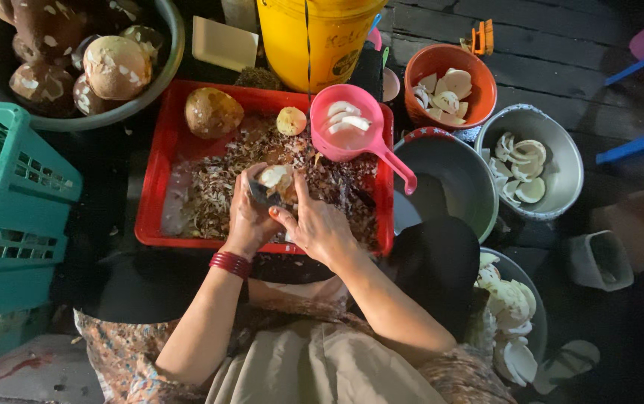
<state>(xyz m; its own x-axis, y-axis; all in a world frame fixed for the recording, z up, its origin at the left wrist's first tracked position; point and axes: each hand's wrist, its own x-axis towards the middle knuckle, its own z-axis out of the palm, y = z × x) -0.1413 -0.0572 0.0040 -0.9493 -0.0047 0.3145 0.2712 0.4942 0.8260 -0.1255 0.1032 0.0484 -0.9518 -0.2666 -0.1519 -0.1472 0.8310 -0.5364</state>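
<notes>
While bent over the red tray (159, 161), left hand (247, 217) and right hand (320, 228) each grip the coconut piece (275, 178).

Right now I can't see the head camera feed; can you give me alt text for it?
Both hands, left hand and right hand, grip a partly peeled coconut piece over a red tray heaped with brown shavings. A pink scoop of white pieces rests on the tray, with bowls of peeled pieces to the right.

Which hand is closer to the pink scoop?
The right hand. It sits just below the pink scoop, toward its handle, while the left hand is farther off to the side, both gripping the coconut piece.
</notes>
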